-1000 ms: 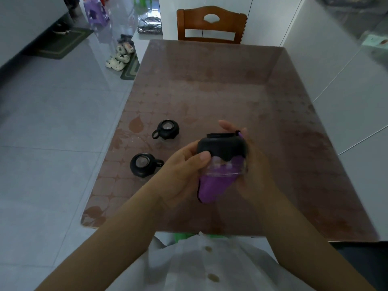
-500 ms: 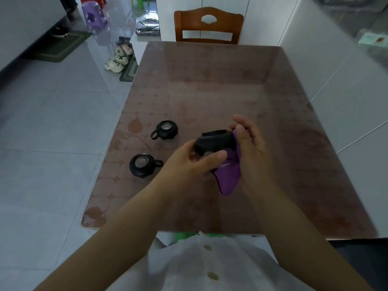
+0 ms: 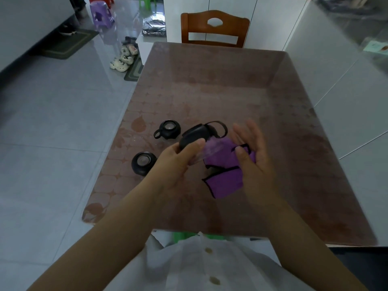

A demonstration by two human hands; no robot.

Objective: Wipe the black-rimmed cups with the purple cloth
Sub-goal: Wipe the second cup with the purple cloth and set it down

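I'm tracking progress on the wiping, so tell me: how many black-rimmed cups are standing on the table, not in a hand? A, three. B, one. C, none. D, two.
D: the far cup and the near cup stand on the table near its left edge, while the left hand grips a third cup next to the purple cloth, which the right hand holds under its thumb.

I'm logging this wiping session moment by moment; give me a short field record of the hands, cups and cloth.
left hand: grips tilted clear glass cup with black rim, off the table
right hand: holds purple cloth with black edging, thumb pressing it
waiting cups: far black-rimmed cup, near black-rimmed cup, both standing left of the hands
surface: brown patterned table
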